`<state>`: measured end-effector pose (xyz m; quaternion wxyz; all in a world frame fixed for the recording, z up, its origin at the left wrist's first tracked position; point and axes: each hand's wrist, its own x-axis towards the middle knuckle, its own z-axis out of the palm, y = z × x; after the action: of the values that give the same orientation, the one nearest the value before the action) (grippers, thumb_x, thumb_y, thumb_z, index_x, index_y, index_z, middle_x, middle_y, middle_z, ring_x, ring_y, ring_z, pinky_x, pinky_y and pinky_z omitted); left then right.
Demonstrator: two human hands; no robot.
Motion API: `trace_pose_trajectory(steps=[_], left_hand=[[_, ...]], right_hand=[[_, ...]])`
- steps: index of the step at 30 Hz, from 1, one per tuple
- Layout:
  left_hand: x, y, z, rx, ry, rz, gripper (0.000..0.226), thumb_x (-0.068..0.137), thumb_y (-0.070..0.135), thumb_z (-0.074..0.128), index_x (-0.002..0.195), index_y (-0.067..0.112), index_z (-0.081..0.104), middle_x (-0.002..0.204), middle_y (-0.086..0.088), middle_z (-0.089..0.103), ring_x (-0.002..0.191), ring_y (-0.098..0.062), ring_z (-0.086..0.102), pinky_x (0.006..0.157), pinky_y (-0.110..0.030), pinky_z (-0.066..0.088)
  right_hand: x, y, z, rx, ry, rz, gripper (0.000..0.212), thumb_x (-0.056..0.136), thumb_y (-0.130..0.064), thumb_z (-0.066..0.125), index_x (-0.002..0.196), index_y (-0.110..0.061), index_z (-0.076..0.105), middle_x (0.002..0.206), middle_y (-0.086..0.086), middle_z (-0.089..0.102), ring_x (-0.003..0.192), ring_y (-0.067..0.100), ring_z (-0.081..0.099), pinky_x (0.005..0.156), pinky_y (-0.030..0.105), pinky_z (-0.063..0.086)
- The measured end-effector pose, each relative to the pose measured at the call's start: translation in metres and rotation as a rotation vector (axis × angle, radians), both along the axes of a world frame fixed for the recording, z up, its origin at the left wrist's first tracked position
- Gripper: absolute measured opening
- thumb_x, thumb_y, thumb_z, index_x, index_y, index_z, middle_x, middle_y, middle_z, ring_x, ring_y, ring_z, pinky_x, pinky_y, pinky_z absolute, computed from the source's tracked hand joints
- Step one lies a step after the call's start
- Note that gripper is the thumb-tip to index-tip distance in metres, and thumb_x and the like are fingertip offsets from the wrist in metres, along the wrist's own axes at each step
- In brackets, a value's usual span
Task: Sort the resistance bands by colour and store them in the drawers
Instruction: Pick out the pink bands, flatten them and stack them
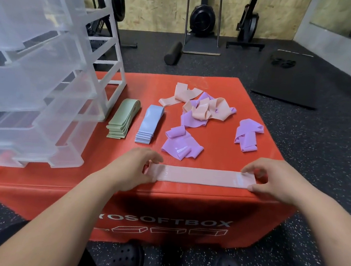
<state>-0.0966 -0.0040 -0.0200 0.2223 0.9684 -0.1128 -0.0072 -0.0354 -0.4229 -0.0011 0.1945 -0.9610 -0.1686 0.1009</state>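
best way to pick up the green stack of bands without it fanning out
Judging by its pose, pinch the green stack across its long sides near the middle, coming from above. The layers lie flat, with staggered ends nearest the person, so a mid-length grip should hold them all together.

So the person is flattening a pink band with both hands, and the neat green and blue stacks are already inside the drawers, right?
Not quite. In the head view the green stack and blue stack lie on the red box, beside the clear drawer unit, not inside it. The left hand and right hand do flatten the pink band.
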Motion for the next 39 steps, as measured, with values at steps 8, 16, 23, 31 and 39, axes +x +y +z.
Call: trace_pose_trajectory(steps=[8,16,23,31,39], left_hand=[[0.001,0.002,0.001,-0.014,0.019,0.015,0.06,0.069,0.046,0.083,0.126,0.042,0.064,0.114,0.024,0.066,0.1,-0.003,0.062,0.086,-0.032,0.055],[0.023,-0.019,0.004,0.004,-0.078,0.039,0.057,0.078,0.045,0.085,0.13,0.038,0.064,0.117,0.018,0.063,0.108,-0.008,0.057,0.093,-0.036,0.053],[0.061,-0.05,0.005,-0.066,-0.196,0.098,0.044,0.085,0.047,0.079,0.125,0.033,0.068,0.119,0.013,0.064,0.111,-0.016,0.057,0.089,-0.036,0.051],[0.095,-0.061,-0.008,-0.07,-0.211,0.106,0.037,0.09,0.038,0.073,0.126,0.033,0.069,0.123,0.014,0.065,0.115,-0.018,0.056,0.095,-0.035,0.049],[0.113,-0.062,-0.014,-0.134,-0.281,0.1,0.025,0.093,0.03,0.069,0.117,0.032,0.07,0.109,0.016,0.065,0.105,-0.013,0.056,0.089,-0.032,0.049]], right_hand=[[0.003,0.0,0.001,-0.018,0.005,0.032,0.045,0.068,-0.035,0.093,0.102,-0.052,0.07,0.105,-0.021,0.069,0.095,0.001,0.066,0.091,0.034,0.056],[0.023,0.02,0.011,0.085,-0.087,-0.026,0.032,0.08,-0.042,0.087,0.108,-0.047,0.073,0.114,-0.023,0.069,0.097,0.002,0.065,0.092,0.031,0.051],[0.074,0.069,0.003,0.068,-0.209,0.058,0.036,0.088,-0.042,0.078,0.122,-0.042,0.069,0.128,-0.019,0.064,0.119,0.013,0.057,0.105,0.036,0.045],[0.125,0.115,-0.022,0.018,-0.257,0.039,0.059,0.09,-0.052,0.073,0.145,-0.04,0.056,0.159,-0.008,0.044,0.146,0.024,0.033,0.122,0.04,0.029],[0.157,0.151,-0.028,0.027,-0.248,0.002,0.061,0.094,-0.058,0.064,0.151,-0.046,0.046,0.163,-0.011,0.038,0.152,0.03,0.021,0.122,0.051,0.028]])
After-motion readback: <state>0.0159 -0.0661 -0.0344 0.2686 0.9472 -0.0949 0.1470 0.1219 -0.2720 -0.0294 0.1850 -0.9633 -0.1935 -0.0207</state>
